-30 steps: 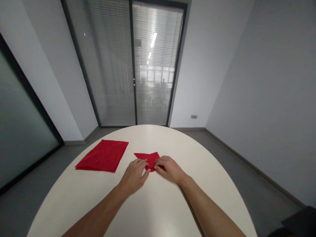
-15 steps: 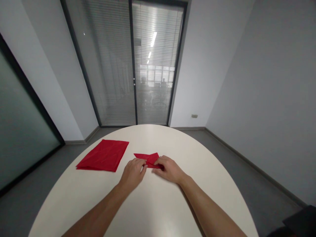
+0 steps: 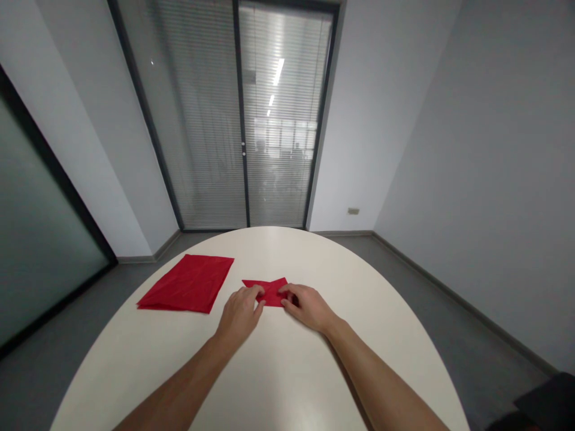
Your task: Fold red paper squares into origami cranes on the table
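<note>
A small folded piece of red paper (image 3: 272, 294) lies on the table between my two hands, two pointed corners sticking up along its far side. My left hand (image 3: 240, 311) holds its left end, fingertips on top and the thumb at the near edge. At the right end, the curled fingers and thumb of my right hand (image 3: 306, 306) pinch it, hiding that part. To the left, apart from both hands, is a larger flat pile of red sheets (image 3: 186, 284), slightly creased.
The round white table (image 3: 278, 383) has a curved edge on both sides. Beyond it stands a glass partition with blinds (image 3: 283, 137). A dark object (image 3: 550, 398) shows at the lower right, near the grey floor.
The near edge of the folded red paper now lies flatter and shows more of its surface. My fingertips have shifted slightly along it; the larger pile has stayed put.
</note>
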Demonstrator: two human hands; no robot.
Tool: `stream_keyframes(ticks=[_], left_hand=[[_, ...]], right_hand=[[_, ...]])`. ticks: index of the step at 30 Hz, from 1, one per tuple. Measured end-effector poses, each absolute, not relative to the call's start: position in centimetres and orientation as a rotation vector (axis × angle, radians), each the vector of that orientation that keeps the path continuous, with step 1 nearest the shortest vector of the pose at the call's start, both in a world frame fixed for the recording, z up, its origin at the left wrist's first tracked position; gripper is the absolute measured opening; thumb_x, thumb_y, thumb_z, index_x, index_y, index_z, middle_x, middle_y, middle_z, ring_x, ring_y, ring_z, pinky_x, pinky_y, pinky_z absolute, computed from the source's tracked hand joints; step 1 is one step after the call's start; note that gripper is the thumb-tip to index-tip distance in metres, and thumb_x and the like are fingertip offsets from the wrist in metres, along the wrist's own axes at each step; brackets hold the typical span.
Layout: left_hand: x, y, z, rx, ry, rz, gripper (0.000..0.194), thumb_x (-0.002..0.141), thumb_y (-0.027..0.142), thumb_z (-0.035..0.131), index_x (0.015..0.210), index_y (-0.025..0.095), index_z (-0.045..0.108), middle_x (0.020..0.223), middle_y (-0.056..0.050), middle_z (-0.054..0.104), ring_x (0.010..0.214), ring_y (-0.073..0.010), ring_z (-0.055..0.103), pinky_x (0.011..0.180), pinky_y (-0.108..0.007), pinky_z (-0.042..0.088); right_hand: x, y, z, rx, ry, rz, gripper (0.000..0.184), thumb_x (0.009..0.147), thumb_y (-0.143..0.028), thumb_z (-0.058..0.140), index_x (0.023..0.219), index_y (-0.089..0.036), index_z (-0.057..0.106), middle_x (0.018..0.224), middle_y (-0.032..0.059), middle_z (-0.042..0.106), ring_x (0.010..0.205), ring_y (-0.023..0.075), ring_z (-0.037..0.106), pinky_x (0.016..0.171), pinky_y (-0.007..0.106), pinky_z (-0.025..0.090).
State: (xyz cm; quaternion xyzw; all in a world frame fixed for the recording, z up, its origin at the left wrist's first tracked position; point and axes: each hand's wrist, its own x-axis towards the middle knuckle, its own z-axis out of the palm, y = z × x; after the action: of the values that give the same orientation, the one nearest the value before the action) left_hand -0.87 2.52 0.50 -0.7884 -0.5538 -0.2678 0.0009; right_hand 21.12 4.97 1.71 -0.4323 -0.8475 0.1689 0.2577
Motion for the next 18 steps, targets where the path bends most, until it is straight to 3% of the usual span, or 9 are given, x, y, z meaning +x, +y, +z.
stream_keyframes(ticks=[8, 18], left_hand=[[-0.84, 2.29, 0.82, -2.544, -1.649, -0.791, 0.014, 0.091, 0.016, 0.057, 0.098, 0.021, 0.068, 0.099, -0.004, 0.072, 0.093, -0.0231, 0.063, 0.085, -0.037, 0.047], [-0.8, 2.29, 0.32, -2.513, -1.598, -0.812, 0.021, 0.093, 0.02, 0.054, 0.1, 0.021, 0.074, 0.106, -0.006, 0.074, 0.098, -0.0244, 0.066, 0.09, -0.042, 0.049]], right_hand=[[21.12, 4.93, 2.03, -1.197, -2.328, 0.421, 0.017, 0.091, -0.026, 0.06, 0.104, -0.022, 0.07, 0.085, 0.002, 0.07, 0.075, 0.0163, 0.06, 0.07, 0.026, 0.041], [21.77, 5.15, 1.94, -1.049, -2.357, 0.317, 0.018, 0.092, -0.015, 0.057, 0.093, -0.021, 0.073, 0.09, 0.0058, 0.07, 0.09, 0.0195, 0.06, 0.082, 0.031, 0.045]])
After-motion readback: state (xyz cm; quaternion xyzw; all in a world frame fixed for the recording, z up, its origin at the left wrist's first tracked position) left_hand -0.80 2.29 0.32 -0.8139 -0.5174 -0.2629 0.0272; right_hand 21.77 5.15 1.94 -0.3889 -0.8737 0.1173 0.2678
